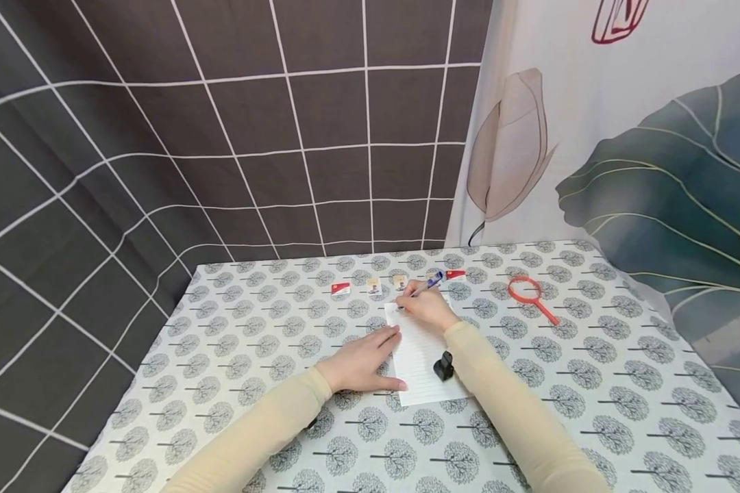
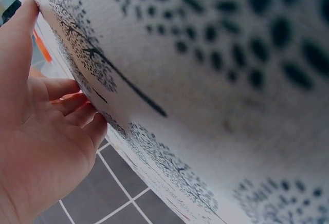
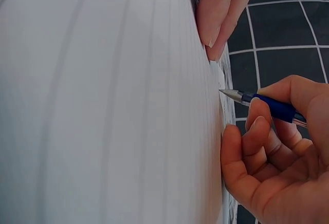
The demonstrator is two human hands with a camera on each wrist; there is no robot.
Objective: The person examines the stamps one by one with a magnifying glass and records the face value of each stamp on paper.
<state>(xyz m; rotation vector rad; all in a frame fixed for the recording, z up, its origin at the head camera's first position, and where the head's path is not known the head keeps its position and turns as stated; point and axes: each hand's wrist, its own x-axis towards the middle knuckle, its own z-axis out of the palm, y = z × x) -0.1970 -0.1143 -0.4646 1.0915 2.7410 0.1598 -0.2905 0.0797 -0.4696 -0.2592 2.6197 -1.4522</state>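
A sheet of lined paper (image 1: 421,366) lies on the patterned tablecloth in the head view. My right hand (image 1: 428,305) pinches a blue pen (image 1: 429,281) over the upper part of the sheet. In the right wrist view the pen (image 3: 275,107) has its metal tip at the paper's surface (image 3: 128,111), with the thumb and fingers of the right hand (image 3: 282,157) around the barrel. My left hand (image 1: 362,361) rests flat at the paper's left edge, fingertips and thumb touching it. The left wrist view shows that left hand (image 2: 51,126) palm side, its fingers on the cloth side.
Beyond the paper stands a row of small cards: a red and white card (image 1: 340,289), photo cards (image 1: 373,286) and another red card (image 1: 455,274), partly behind my hand. An orange-red magnifying glass (image 1: 525,290) lies to the right. A dark gridded curtain (image 1: 333,178) hangs behind the table.
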